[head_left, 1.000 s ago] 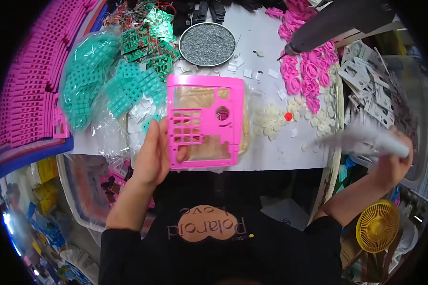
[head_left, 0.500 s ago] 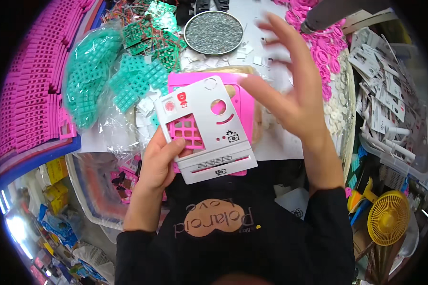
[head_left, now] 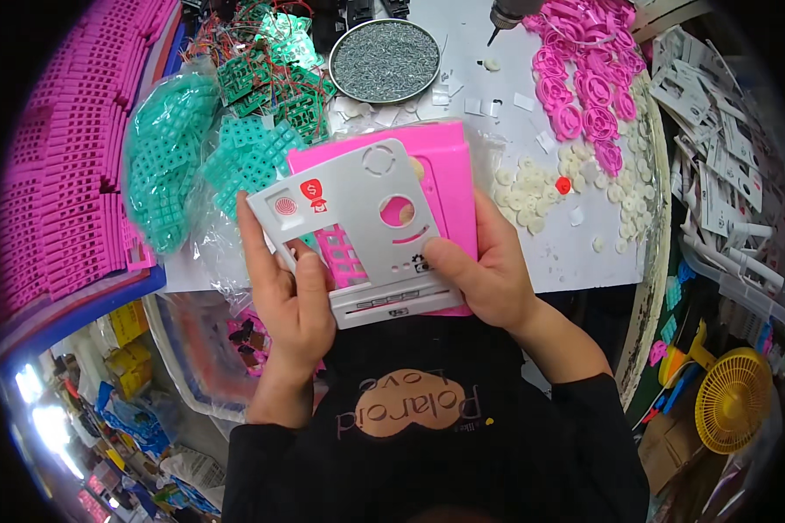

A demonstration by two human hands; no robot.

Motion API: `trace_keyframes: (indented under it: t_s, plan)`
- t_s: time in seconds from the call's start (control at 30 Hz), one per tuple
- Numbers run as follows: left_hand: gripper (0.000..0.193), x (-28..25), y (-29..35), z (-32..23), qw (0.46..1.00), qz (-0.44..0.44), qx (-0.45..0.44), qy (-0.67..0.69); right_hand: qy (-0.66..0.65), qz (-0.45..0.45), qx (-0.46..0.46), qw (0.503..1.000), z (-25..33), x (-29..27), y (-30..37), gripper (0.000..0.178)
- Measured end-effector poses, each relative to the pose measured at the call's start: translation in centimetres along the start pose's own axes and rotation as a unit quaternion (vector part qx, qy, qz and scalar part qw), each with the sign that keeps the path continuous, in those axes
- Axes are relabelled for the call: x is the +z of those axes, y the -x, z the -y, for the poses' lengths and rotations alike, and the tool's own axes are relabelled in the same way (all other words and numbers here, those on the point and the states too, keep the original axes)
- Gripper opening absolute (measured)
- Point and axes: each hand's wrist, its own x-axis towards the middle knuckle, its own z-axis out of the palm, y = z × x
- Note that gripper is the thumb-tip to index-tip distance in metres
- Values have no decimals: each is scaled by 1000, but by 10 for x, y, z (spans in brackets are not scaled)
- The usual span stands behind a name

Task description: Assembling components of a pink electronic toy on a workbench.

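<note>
A white plastic front panel (head_left: 358, 196) with a rectangular window, a round hole and a slot is held up in front of me. Directly behind it is a pink panel (head_left: 455, 166), whose top and right edges stick out. A pink grid (head_left: 344, 261) shows through the window. My right hand (head_left: 495, 266) grips both panels at the lower right, thumb on the white face and fingers behind the pink one. At the left edge, my left hand (head_left: 292, 305) holds the white panel, thumb near the window; some of its fingertips are hidden.
A round tray (head_left: 385, 61) of small metal screws stands at the back, below a powered screwdriver tip (head_left: 494, 30). Teal keypads (head_left: 170, 166), green circuit boards (head_left: 305, 113), pink rings (head_left: 567, 87) and cream discs (head_left: 528, 196) surround the work spot. Stacked pink parts (head_left: 61, 192) fill the left.
My right hand has come down from the air and taken hold of the panels' right side. My left hand has shifted up the left edge. The screwdriver has moved up and left.
</note>
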Motion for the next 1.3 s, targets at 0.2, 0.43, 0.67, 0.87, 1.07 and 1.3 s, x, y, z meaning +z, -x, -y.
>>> trace_keyframes:
  t_s: [0.2, 0.43, 0.67, 0.87, 1.07, 1.3]
  plan:
    - [68, -11, -2, 11, 989, 21, -77, 126, 21, -14, 68, 997, 0, -4, 4, 42]
    - [70, -18, 2, 29, 975, 49, -47, 213, 8, -28, 35, 999, -6, 2, -1, 41]
    - [66, -7, 6, 31, 997, -12, -67, 36, 55, -5, 10, 998, -12, 6, -2, 39]
    - [63, -6, 11, 30, 999, -1, -51, -10, 57, -16, 16, 998, -18, 8, -1, 39]
    - [60, -3, 19, 26, 997, -25, -70, -27, 148, 73, 50, 985, -2, 6, 0, 61]
    - [59, -4, 23, 26, 996, -28, -53, -65, 97, 31, 8, 995, -21, 9, 2, 57]
